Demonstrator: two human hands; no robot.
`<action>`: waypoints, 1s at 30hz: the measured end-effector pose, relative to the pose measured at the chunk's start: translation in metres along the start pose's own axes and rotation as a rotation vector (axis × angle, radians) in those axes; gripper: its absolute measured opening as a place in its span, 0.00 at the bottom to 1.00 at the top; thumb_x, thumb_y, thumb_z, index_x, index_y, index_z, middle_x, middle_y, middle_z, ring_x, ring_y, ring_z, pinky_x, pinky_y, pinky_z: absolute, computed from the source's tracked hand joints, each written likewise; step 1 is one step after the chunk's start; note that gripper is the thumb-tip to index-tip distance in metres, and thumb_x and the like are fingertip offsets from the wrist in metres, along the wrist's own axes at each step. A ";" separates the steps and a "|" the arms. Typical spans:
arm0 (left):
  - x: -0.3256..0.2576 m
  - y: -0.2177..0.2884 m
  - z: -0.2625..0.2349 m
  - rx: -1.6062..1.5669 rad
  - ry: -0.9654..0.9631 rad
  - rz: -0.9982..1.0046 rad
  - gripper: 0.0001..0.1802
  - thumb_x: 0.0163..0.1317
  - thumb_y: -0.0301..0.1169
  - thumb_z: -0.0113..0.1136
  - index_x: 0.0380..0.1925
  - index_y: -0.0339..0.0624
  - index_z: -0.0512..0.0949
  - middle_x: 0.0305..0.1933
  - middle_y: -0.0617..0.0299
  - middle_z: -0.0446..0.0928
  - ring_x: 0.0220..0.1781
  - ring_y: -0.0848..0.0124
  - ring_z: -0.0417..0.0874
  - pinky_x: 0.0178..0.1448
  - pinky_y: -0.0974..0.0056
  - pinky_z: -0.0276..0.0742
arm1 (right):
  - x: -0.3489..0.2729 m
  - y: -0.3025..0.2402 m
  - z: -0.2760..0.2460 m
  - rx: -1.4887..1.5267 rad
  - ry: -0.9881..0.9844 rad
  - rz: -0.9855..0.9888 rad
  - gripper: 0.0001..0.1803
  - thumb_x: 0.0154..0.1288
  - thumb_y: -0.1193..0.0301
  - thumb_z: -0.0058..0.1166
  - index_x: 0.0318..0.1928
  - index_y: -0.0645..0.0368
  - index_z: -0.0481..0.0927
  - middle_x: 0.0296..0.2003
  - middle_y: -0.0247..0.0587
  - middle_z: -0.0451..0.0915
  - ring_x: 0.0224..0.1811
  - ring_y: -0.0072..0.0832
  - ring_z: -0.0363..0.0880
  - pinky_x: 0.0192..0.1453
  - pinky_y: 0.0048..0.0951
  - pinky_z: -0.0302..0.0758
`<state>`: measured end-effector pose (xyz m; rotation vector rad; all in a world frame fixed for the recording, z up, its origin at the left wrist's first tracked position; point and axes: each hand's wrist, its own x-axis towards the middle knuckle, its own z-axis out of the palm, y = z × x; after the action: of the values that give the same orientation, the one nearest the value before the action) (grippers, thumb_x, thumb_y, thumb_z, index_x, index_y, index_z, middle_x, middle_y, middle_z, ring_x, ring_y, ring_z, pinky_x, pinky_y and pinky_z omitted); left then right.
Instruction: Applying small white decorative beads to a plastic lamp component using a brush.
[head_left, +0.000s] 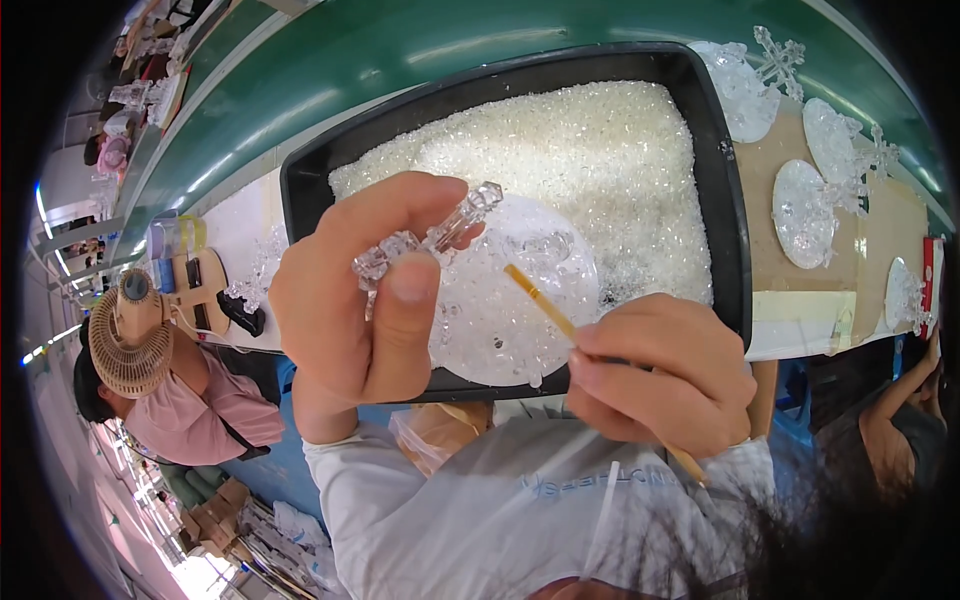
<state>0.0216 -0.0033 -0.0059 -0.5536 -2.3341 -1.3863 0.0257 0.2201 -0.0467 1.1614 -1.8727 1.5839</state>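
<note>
My left hand (345, 275) is raised over the near left of a black tray (735, 230). Pinched between its thumb and fingers is a clear, faceted crystal-like piece (455, 222); fingers hide part of it. To the right, my right hand (665, 375) is closed around a thin brush (540, 300) with a yellow-brown handle. The brush's tip points up and left, apart from the clear piece. Beneath both hands, a round white base (520, 345) with clear bits on it rests in the tray, partly covered by my left hand. Clear, glittering granules (560, 150) fill much of the tray.
Several round bases with clear ornaments (803, 213) stand on the cardboard-covered right side of the table. On the left are a beige fan (135, 310), a black item (240, 312) and a person in pink (205, 410). Another person's arm (890, 410) shows at far right.
</note>
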 end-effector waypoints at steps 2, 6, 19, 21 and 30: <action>0.000 0.000 -0.002 0.019 -0.003 -0.011 0.15 0.70 0.29 0.53 0.46 0.25 0.78 0.42 0.47 0.84 0.38 0.62 0.87 0.44 0.64 0.82 | 0.001 0.003 0.000 -0.053 0.038 -0.012 0.17 0.38 0.86 0.71 0.34 0.70 0.81 0.29 0.54 0.82 0.22 0.37 0.82 0.24 0.28 0.79; 0.000 0.001 -0.002 0.052 -0.009 -0.046 0.15 0.71 0.29 0.52 0.46 0.24 0.78 0.41 0.47 0.83 0.38 0.63 0.86 0.45 0.64 0.81 | -0.002 0.003 0.000 -0.019 0.035 -0.011 0.18 0.37 0.87 0.70 0.34 0.70 0.81 0.29 0.54 0.82 0.22 0.36 0.81 0.24 0.28 0.79; 0.002 -0.001 0.000 -0.066 0.040 -0.038 0.16 0.72 0.28 0.50 0.49 0.22 0.76 0.40 0.49 0.82 0.35 0.67 0.85 0.41 0.67 0.81 | 0.003 0.003 0.004 -0.027 0.029 -0.035 0.20 0.35 0.89 0.70 0.34 0.70 0.80 0.30 0.55 0.82 0.22 0.37 0.81 0.23 0.28 0.78; 0.003 0.004 -0.003 -0.018 -0.051 -0.097 0.21 0.75 0.34 0.46 0.54 0.21 0.71 0.45 0.46 0.79 0.39 0.62 0.86 0.44 0.63 0.83 | 0.003 0.000 0.001 -0.017 0.018 -0.025 0.20 0.35 0.89 0.70 0.34 0.70 0.79 0.30 0.55 0.82 0.22 0.37 0.81 0.24 0.28 0.79; 0.007 0.004 -0.005 0.039 -0.093 -0.043 0.17 0.74 0.28 0.46 0.53 0.22 0.73 0.45 0.49 0.80 0.37 0.68 0.84 0.45 0.65 0.82 | 0.002 -0.001 0.006 -0.081 -0.030 -0.060 0.20 0.36 0.90 0.68 0.35 0.68 0.79 0.31 0.55 0.82 0.22 0.36 0.80 0.23 0.26 0.76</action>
<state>0.0180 -0.0051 0.0028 -0.5711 -2.4549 -1.3577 0.0266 0.2133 -0.0460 1.2016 -1.8844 1.4525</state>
